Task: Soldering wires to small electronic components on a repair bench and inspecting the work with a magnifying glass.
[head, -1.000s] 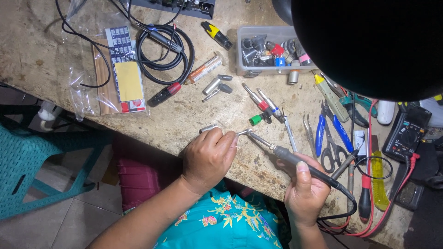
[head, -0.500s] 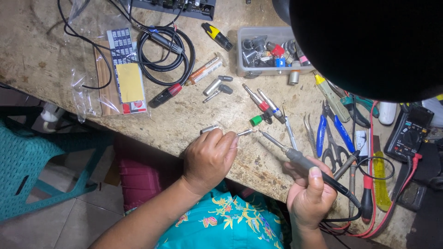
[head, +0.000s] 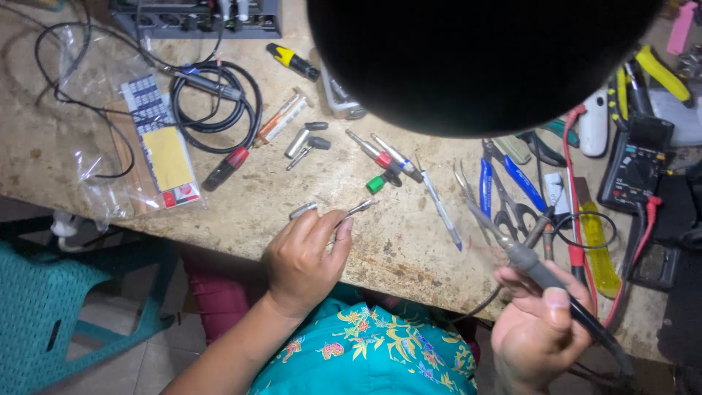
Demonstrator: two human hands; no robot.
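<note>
Two hands work at the near edge of a stained workbench (head: 219, 219). The left hand (head: 303, 260) pinches a small metal audio plug (head: 344, 213) between thumb and fingertips, its slim tip pointing up and right and lying low over the bench edge; this grip looks the same as a second ago. What has changed is the right hand (head: 540, 329): it is clenched around the dark handle of a soldering iron (head: 512, 245), and it has drawn back toward the body and to the right. A second ago the iron's tip sat just beside the plug; now it is well apart from it, up near the blue-handled pliers (head: 512, 179) and scissors (head: 504, 212). So the iron is off the plug, and the plug rests alone in the left fingers.

Around them lie loose plug shells (head: 307, 139), red- and green-tipped connectors (head: 380, 164), a coiled black cable (head: 212, 110), a clear plastic bag with a yellow card (head: 157, 150), and a multimeter (head: 635, 162) with red leads at the far right. A large black shape (head: 475, 58) blocks the top centre.
</note>
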